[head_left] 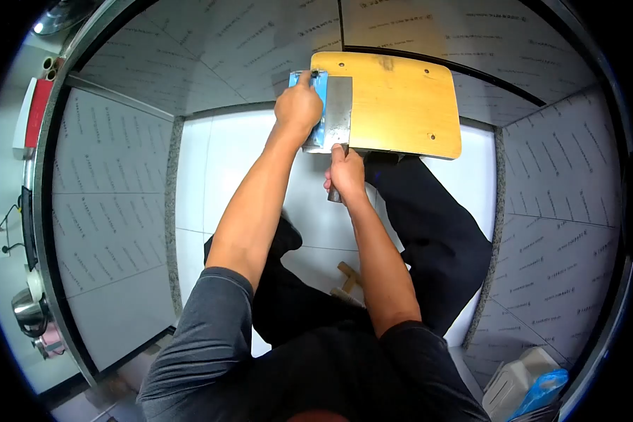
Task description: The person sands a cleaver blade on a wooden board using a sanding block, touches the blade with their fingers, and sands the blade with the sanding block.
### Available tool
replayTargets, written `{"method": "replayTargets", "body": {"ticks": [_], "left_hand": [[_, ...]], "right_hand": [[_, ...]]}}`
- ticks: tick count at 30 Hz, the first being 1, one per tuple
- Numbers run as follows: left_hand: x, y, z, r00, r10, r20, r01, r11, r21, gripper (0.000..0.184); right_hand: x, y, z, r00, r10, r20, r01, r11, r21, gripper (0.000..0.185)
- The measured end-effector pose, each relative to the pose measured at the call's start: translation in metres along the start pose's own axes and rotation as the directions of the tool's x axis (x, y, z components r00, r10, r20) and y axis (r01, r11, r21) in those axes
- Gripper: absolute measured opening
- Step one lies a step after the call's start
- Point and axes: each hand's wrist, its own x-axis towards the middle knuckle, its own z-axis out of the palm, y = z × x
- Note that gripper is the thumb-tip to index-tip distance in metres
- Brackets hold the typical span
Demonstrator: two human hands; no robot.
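In the head view my right hand (346,174) is wrapped round the dark handle of a cleaver (340,105). Its broad grey blade points away from me and lies over the left part of a yellow wooden board (404,105). Just left of the blade, my left hand (299,109) grips a flat blue item (321,88) with a pale edge. One finger stretches along its top, and the hand covers much of it. Whether the blade touches the blue item, I cannot tell. The board has rounded corners and several screw holes.
My legs in black trousers (436,232) are on either side, over a white tiled floor (221,155). Grey printed panels (112,183) enclose the space. A wooden piece (348,278) shows between my legs. At lower right is a pale bin (517,387) with a blue bag (541,394).
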Motion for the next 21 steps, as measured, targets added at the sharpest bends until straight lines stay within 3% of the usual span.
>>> {"method": "replayTargets", "body": {"ticks": [2,5,11,12,14,16,18,21], "left_hand": [[-0.036,0.000,-0.023,0.989,-0.074,0.124,0.073,0.997,0.018,0.040],[-0.054,-0.012,-0.018,0.997,-0.046,0.064,0.043,0.998,0.044,0.039],[0.011,-0.001,0.005,0.999,0.027,-0.040,-0.026,0.999,0.029,0.038],[-0.003,-0.002,-0.003,0.999,0.023,-0.040,-0.021,0.999,0.031,0.038],[-0.044,-0.004,-0.024,0.990,-0.066,0.126,0.061,0.997,0.047,0.038],[-0.059,-0.008,-0.024,0.998,-0.040,0.050,0.039,0.999,0.026,0.038],[-0.030,-0.003,-0.017,0.994,-0.048,0.098,0.044,0.998,0.044,0.038],[0.004,0.000,-0.010,0.999,0.044,0.019,-0.044,0.999,-0.005,0.038]], "right_hand": [[0.002,0.009,-0.001,1.000,-0.006,0.025,0.005,1.000,0.010,0.037],[0.007,0.009,0.000,1.000,-0.003,0.029,0.003,1.000,0.009,0.038],[-0.001,-0.003,0.001,1.000,0.010,0.010,-0.010,1.000,0.030,0.040],[-0.002,-0.002,0.000,1.000,0.014,0.009,-0.014,1.000,0.016,0.040],[0.004,0.007,-0.001,1.000,-0.007,0.015,0.007,1.000,0.023,0.041],[0.006,0.006,-0.001,0.999,-0.025,0.042,0.024,1.000,0.015,0.041],[0.007,0.006,-0.001,0.999,-0.017,0.037,0.017,1.000,0.010,0.040],[0.003,0.006,0.000,1.000,-0.006,0.021,0.005,0.999,0.051,0.038]]}}
